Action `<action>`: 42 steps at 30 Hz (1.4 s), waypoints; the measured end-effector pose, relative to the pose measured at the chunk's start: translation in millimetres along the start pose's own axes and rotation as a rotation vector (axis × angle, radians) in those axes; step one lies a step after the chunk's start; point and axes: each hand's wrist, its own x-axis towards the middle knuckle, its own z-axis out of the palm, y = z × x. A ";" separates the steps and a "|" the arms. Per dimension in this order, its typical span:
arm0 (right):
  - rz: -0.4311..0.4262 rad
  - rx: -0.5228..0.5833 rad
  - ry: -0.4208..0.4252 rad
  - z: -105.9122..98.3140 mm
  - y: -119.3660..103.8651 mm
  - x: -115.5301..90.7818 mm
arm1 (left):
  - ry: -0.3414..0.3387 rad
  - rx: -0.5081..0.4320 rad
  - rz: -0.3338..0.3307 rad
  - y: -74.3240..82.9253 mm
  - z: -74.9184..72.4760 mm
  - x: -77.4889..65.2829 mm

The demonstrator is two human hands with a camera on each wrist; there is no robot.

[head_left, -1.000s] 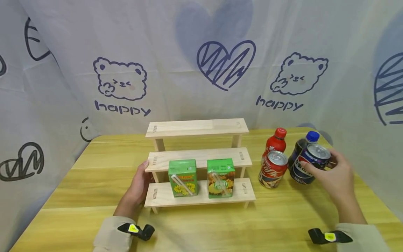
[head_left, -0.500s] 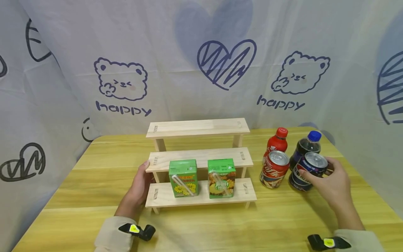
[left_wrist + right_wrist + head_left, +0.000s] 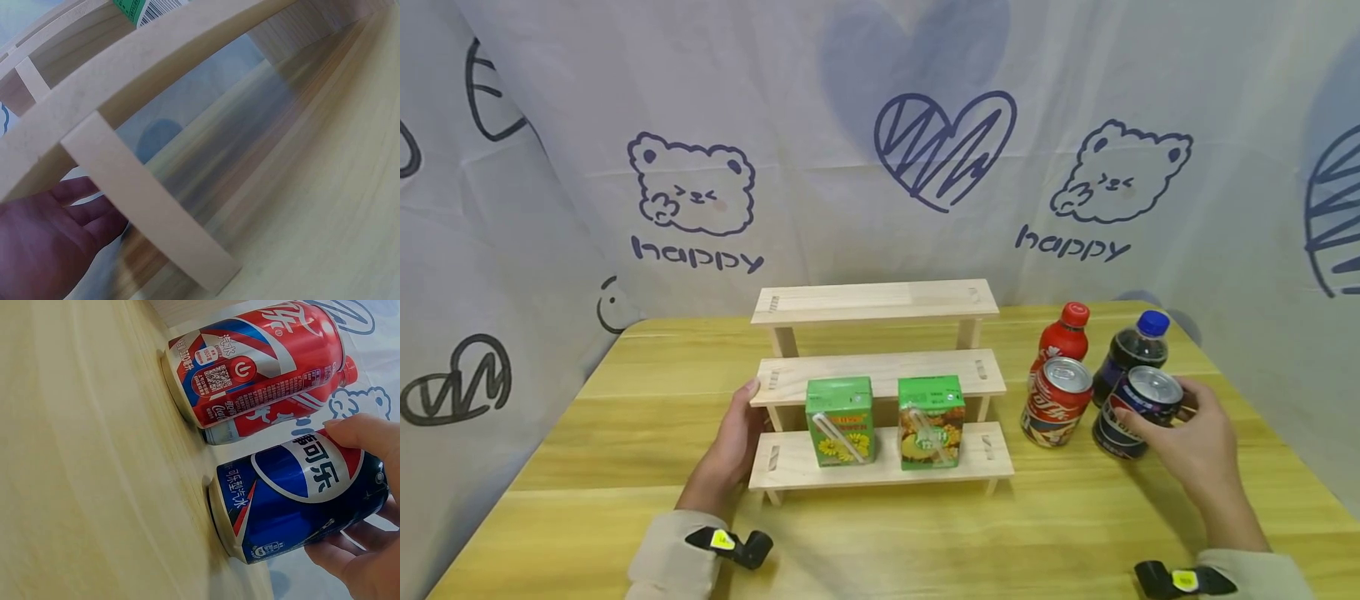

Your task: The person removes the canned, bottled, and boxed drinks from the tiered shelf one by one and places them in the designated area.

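Blue Pepsi can [image 3: 300, 494] sitting right of red Coca-Cola can [image 3: 1056, 404]; right hand [image 3: 1198, 433] gripping its upper half, palm facing left. Left hand [image 3: 736, 437] touching wooden three-tier shelf's [image 3: 883, 375] left end, finger curl unclear.

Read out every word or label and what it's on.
"happy", twice: backdrop.
"事可乐": blue can.
"可乐型汽水": same can.
"乐": red can.
"汽水": same red can.
Too small, blurred or hidden: other can print, green cartons, bottles, wrist tags.
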 end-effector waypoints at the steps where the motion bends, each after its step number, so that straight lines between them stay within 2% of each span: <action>1: -0.001 0.005 -0.007 0.2 -0.2 -0.2 | 0.000 0.001 0.001 -0.2 -0.3 -0.1; 9: 0.011 0.061 -0.088 -1.0 -1.2 -0.4 | -0.024 -0.010 0.031 -2.2 -2.1 1.3; 13: 0.016 0.094 -0.099 -2.8 -2.9 -1.8 | -0.016 -0.021 0.024 -0.9 -0.5 0.8; 21: -0.030 0.109 -0.008 -12.9 -28.5 -11.4 | 0.015 -0.023 -0.024 1.0 0.7 1.1; 28: -0.125 0.153 0.024 -14.5 -61.9 -27.3 | 0.002 -0.023 0.006 2.1 1.5 0.2; 37: -0.322 0.282 -0.162 17.0 -93.4 -46.2 | 0.007 -0.012 0.021 1.2 0.8 0.9; 42: -0.354 0.313 -0.259 39.1 -111.1 -55.6 | -0.009 -0.010 0.016 1.8 0.6 0.0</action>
